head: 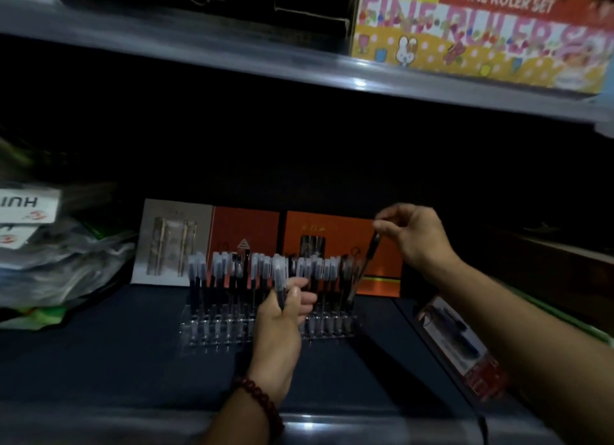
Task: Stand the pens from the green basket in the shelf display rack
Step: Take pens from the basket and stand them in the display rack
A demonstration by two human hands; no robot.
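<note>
R hand [412, 235] pinches top of a black pen [369, 261], tilted, its lower end at right end of the clear display rack [212, 331], down-left of that hand. L hand [282, 315], well apart from R, grips a clear-capped pen [281, 291] just in front of the standing pens [232, 271] in the rack's back row.

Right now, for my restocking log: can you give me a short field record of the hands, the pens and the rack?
left hand: grips a spare pen in front of the rack
right hand: pinches the top of a dark pen, which is tilted with its lower end at the rack's right end
rack: clear, on the lower shelf
standing pens: one row across the rack
behind rack: orange cards
upper shelf: ruler set box
green basket: not identifiable
</note>
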